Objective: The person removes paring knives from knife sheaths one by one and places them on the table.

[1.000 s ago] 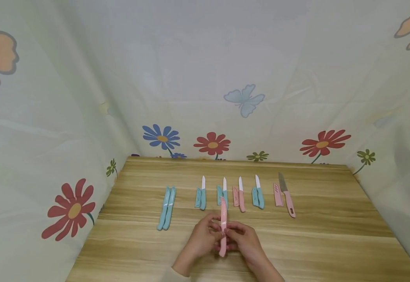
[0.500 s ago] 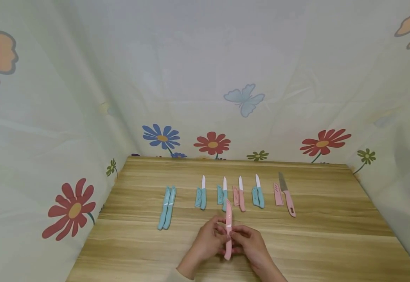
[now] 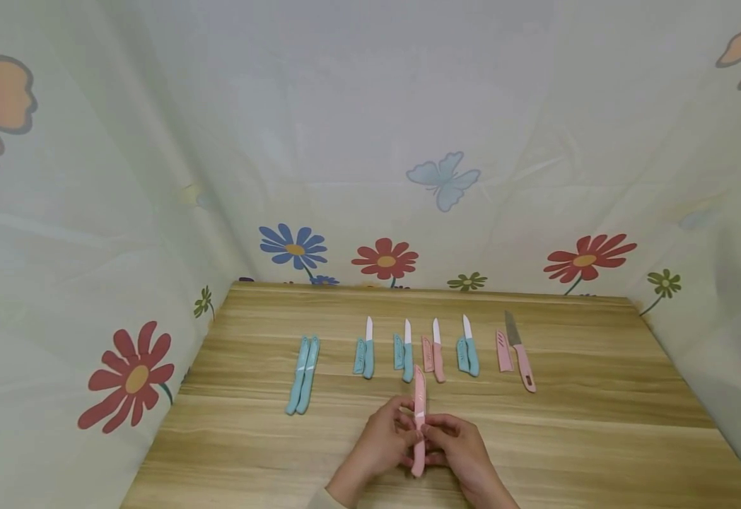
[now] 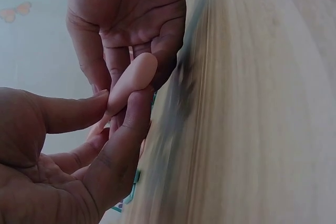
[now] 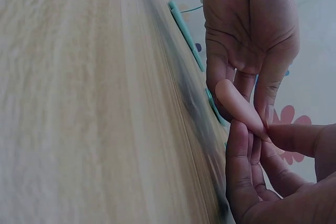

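Observation:
In the head view, my left hand (image 3: 380,440) and right hand (image 3: 466,452) both pinch a pink knife (image 3: 419,445) between thumb and fingers, near the front of the table. A pink sheath (image 3: 419,389) covers its blade, pointing away from me. The left wrist view shows the knife's rounded handle end (image 4: 137,72) between my left thumb and fingers, with the right hand (image 4: 128,9) across from it. From the right wrist, the handle (image 5: 239,103) lies between both hands' fingertips. The fingers partly hide the handle's middle.
Two sheathed teal knives (image 3: 307,382) lie side by side at left. Behind the hands is a row of bare knives with sheaths beside them: several teal ones (image 3: 369,359), a pink one (image 3: 438,362) and a larger pink-handled one (image 3: 523,364) with a grey blade. Flowered curtains (image 3: 319,177) surround the wooden table (image 3: 237,452).
Both hands have shifted slightly right and toward me, carrying the sheathed pink knife with them. Their pinching hold looks the same. The knives on the table have not moved.

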`<act>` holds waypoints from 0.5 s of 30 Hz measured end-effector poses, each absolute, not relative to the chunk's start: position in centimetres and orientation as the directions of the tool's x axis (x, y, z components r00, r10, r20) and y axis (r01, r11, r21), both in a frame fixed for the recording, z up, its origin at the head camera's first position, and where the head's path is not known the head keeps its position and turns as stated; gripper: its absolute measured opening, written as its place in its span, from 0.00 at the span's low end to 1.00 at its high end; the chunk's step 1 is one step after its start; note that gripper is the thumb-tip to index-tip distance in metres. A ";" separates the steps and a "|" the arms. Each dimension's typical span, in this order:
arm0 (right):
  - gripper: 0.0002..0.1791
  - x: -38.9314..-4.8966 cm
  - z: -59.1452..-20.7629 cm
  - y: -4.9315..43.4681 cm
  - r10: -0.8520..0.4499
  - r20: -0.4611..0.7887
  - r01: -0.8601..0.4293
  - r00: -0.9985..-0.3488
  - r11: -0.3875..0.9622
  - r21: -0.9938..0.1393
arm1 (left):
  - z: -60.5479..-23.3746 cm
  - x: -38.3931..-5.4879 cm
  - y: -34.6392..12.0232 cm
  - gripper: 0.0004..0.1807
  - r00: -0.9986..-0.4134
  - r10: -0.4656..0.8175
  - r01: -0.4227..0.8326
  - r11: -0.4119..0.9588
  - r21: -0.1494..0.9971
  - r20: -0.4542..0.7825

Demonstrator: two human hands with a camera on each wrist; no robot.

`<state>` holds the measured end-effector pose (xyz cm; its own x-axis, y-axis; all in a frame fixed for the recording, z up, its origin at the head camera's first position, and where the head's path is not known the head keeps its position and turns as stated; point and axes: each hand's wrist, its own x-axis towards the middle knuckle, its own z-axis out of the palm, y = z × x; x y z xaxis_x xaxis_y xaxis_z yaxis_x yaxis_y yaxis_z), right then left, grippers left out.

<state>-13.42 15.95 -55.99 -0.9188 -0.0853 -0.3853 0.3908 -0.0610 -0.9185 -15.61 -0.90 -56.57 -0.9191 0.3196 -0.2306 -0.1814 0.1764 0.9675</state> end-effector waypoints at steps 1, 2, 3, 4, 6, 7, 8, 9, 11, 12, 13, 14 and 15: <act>0.21 -13.4 -56.0 16.0 -0.087 -0.385 0.391 -0.919 -0.061 -0.918 | -56.6 -15.6 -0.9 0.21 -0.918 0.321 -0.182 0.180 0.967 -0.232; 0.21 -13.4 -56.0 16.0 -0.089 -0.386 0.392 -0.918 -0.062 -0.918 | -56.7 -15.6 -0.9 0.21 -0.917 0.322 -0.183 0.183 0.966 -0.235; 0.21 -13.3 -56.1 16.0 -0.089 -0.387 0.393 -0.918 -0.063 -0.917 | -56.8 -15.6 -0.8 0.21 -0.917 0.321 -0.184 0.186 0.965 -0.237; 0.21 -13.3 -56.1 16.0 -0.089 -0.388 0.394 -0.918 -0.063 -0.917 | -56.8 -15.6 -0.8 0.21 -0.917 0.321 -0.185 0.187 0.965 -0.238; 0.21 -13.3 -56.1 16.0 -0.087 -0.392 0.398 -0.916 -0.066 -0.915 | -56.9 -15.6 -0.8 0.21 -0.915 0.320 -0.192 0.185 0.964 -0.244; 0.21 -13.3 -56.1 16.0 -0.086 -0.395 0.400 -0.915 -0.068 -0.914 | -56.9 -15.6 -0.8 0.21 -0.915 0.321 -0.192 0.184 0.964 -0.243; 0.21 -13.3 -56.1 16.0 -0.085 -0.397 0.402 -0.914 -0.070 -0.913 | -56.9 -15.6 -0.8 0.20 -0.915 0.321 -0.193 0.184 0.964 -0.244; 0.21 -13.3 -56.1 16.0 -0.084 -0.399 0.405 -0.913 -0.073 -0.911 | -56.9 -15.6 -0.8 0.20 -0.914 0.322 -0.194 0.184 0.964 -0.245; 0.20 -13.2 -56.2 16.0 -0.085 -0.401 0.408 -0.912 -0.079 -0.910 | -56.9 -15.6 -0.8 0.19 -0.913 0.322 -0.199 0.183 0.963 -0.250; 0.20 -13.2 -56.2 15.9 -0.085 -0.401 0.408 -0.912 -0.080 -0.910 | -56.9 -15.6 -0.8 0.19 -0.913 0.322 -0.199 0.183 0.963 -0.250; 0.20 -13.2 -56.2 15.9 -0.085 -0.401 0.408 -0.912 -0.081 -0.909 | -56.9 -15.6 -0.8 0.18 -0.913 0.323 -0.198 0.184 0.963 -0.249; 0.20 -13.2 -56.2 15.9 -0.085 -0.401 0.407 -0.912 -0.081 -0.910 | -56.9 -15.6 -0.8 0.18 -0.913 0.322 -0.199 0.186 0.962 -0.251; 0.20 -13.1 -56.2 15.9 -0.085 -0.400 0.407 -0.912 -0.081 -0.910 | -56.9 -15.6 -0.8 0.17 -0.913 0.322 -0.200 0.186 0.962 -0.252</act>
